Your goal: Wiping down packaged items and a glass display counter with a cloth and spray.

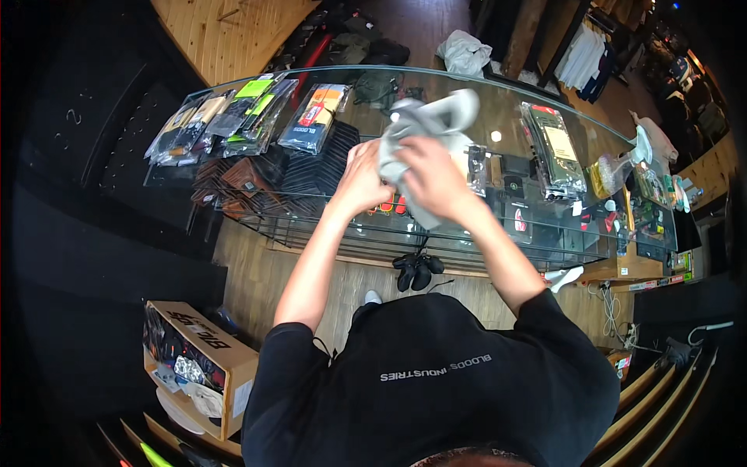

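Observation:
Above the glass counter point(373, 225), both hands meet at a light grey fabric item point(392, 157), blurred by motion. My right hand point(435, 178) grips its middle, fingers curled into the folds. At its left edge my left hand point(363, 178) is closed on the fabric, though its fingertips are hidden. A pale looped part of the item sticks up beyond the hands, and a grey end hangs below them. Its exact kind cannot be told. Just left of my left hand, a plastic-wrapped packet point(315, 119) with an orange label lies on the glass.
More wrapped packets point(251, 111) lie at the counter's left, and a green stack point(554, 152) at its right. Brown wallets point(245, 178) show through the glass. A bubble-wrapped item point(610, 175) stands far right. An open cardboard box point(233, 373) sits behind me at left.

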Tool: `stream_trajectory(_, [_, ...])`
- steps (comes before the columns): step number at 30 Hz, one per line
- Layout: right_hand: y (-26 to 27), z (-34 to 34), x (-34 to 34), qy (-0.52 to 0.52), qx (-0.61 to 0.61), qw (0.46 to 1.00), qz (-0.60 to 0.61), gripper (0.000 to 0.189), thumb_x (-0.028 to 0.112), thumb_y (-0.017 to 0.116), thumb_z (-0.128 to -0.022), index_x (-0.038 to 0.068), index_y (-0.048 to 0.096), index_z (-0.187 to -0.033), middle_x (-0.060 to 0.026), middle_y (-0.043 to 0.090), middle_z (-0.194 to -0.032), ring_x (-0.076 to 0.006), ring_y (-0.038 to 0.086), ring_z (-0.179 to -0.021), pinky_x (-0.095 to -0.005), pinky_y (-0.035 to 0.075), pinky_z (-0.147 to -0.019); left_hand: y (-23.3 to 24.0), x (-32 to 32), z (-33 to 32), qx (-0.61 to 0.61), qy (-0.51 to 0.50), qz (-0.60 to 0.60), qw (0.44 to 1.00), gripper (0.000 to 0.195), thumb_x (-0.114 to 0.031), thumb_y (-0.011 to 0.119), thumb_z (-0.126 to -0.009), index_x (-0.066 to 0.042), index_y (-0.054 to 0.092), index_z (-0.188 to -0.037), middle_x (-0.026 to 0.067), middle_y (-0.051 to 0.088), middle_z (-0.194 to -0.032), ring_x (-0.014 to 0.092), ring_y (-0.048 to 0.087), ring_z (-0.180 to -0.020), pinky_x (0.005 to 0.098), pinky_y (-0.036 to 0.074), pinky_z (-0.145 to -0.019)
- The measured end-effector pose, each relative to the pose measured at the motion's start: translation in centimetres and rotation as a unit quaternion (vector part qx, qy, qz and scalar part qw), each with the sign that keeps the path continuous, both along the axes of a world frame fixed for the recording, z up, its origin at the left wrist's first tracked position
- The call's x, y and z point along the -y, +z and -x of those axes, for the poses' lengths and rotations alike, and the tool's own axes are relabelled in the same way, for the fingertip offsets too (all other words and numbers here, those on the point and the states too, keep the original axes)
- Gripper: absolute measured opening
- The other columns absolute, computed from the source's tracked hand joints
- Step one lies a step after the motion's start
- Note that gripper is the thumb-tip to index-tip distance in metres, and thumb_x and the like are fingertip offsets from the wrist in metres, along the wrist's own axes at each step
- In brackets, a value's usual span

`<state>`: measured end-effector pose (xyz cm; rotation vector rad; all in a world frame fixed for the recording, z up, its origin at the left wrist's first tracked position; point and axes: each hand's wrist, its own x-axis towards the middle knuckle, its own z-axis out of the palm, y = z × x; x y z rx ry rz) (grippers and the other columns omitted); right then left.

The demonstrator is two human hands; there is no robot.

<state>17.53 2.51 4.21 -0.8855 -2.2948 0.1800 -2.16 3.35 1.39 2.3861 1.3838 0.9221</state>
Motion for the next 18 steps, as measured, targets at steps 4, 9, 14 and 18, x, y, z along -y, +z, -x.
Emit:
stream_trajectory(4, [-2.2,1.6,-0.2,-0.059,0.063,0.996,0.001,0.041,0.01,0.056,-0.089,0.005,0.052,-0.129,-0.0201,0.047,-0.143,-0.0462,0.046,-0.132,-0.0525,0.033,-0.117,-0.8,-0.4,0.4,-0.012,0.016,-0.002,1.0,0.065,-0.015,0.07,-0.066,0.008,0.052,-0.123,0.0246,0.056,-0.13,0.038,0.047,-0.132,0.0486,0.028,-0.116])
stream_trajectory(9, [-2.2,-3.2,-0.4,-0.097,0.053,0.994,0.007,0.039,0.006,0.055,-0.087,0.0,0.053,-0.126,-0.0206,0.047,-0.145,-0.043,0.048,-0.131,-0.052,0.036,-0.115,-0.2,0.1,-0.5,-0.018,0.038,-0.016,0.999,0.055,-0.027,0.076,-0.077,-0.003,0.056,-0.123,0.0163,0.057,-0.128,0.033,0.047,-0.133,0.0553,0.023,-0.117])
stream_trajectory(14, [-3.3,-8.8,0.1,-0.192,0.01,0.981,0.036,0.036,0.0,0.051,-0.085,-0.006,0.049,-0.121,-0.025,0.048,-0.142,-0.0433,0.048,-0.131,-0.0525,0.035,-0.115,-0.1,0.2,-0.4,-0.026,0.04,-0.029,0.998,0.054,-0.031,0.078,-0.08,-0.005,0.056,-0.121,0.0133,0.058,-0.124,0.033,0.047,-0.131,0.0547,0.024,-0.117])
stream_trajectory(18, [-2.8,-6.5,0.7,-0.202,0.022,0.975,0.094,0.048,-0.001,0.051,-0.083,-0.006,0.048,-0.131,-0.0279,0.051,-0.138,-0.0447,0.047,-0.131,-0.0509,0.036,-0.114,-0.2,0.2,-0.5,-0.022,0.039,-0.025,0.999,0.054,-0.031,0.078,-0.078,-0.004,0.056,-0.12,0.0141,0.057,-0.124,0.034,0.047,-0.131,0.0553,0.023,-0.117])
